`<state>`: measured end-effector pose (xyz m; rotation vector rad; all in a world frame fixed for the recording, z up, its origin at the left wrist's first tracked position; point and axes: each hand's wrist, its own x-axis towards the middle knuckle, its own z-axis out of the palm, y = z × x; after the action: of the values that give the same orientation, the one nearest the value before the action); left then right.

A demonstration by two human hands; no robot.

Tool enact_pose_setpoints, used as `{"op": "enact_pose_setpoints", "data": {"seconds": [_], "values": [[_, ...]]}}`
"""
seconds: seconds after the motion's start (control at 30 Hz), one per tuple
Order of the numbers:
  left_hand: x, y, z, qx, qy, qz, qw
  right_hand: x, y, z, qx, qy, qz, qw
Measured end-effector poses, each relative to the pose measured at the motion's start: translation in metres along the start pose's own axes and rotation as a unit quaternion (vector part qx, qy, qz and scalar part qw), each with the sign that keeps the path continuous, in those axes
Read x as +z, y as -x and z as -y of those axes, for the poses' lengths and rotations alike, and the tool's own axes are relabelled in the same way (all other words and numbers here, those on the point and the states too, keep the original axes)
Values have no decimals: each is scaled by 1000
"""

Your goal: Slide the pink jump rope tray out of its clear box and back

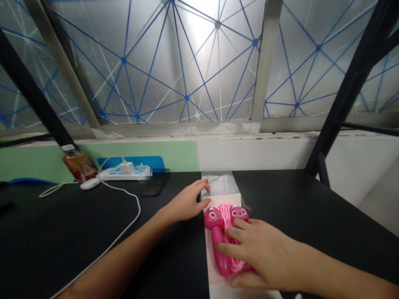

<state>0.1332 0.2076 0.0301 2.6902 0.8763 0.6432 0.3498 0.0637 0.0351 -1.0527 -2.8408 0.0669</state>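
Observation:
A pink skipping rope (220, 245) with two animal-head handles and a bundled light-pink cord lies on a pink and white card (215, 274). My right hand (260, 249) rests over the right handle and part of the cord, fingers spread. Beside the card's upper left edge is my left hand (188, 201), its fingers apart and curved, with the fingertips at the edge of a clear plastic wrapper (220, 184). That wrapper extends beyond the card's far end. Most of the right handle is hidden under my right hand.
A white power strip (109, 173) with a charger stands at the back left of the black table (274, 199), near a bottle (79, 164). A white cable (124, 232) runs down the left side. Black frame posts rise at both sides, before a patterned window.

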Motion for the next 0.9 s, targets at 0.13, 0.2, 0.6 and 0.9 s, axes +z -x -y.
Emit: {"op": "enact_pose_setpoints", "data": {"seconds": [0.13, 0.2, 0.6, 0.9], "values": [[2, -1, 2, -12, 6, -21, 1000, 1, -2, 2, 11, 16, -16, 1000], [4, -1, 5, -23, 11, -27, 999, 1, -2, 2, 9, 21, -19, 1000], [7, 10, -5, -23, 84, -25, 996, 14, -6, -9, 36, 90, -73, 993], [-1, 17, -20, -30, 45, -3, 999, 16, -13, -12, 19, 185, -141, 972]]}}
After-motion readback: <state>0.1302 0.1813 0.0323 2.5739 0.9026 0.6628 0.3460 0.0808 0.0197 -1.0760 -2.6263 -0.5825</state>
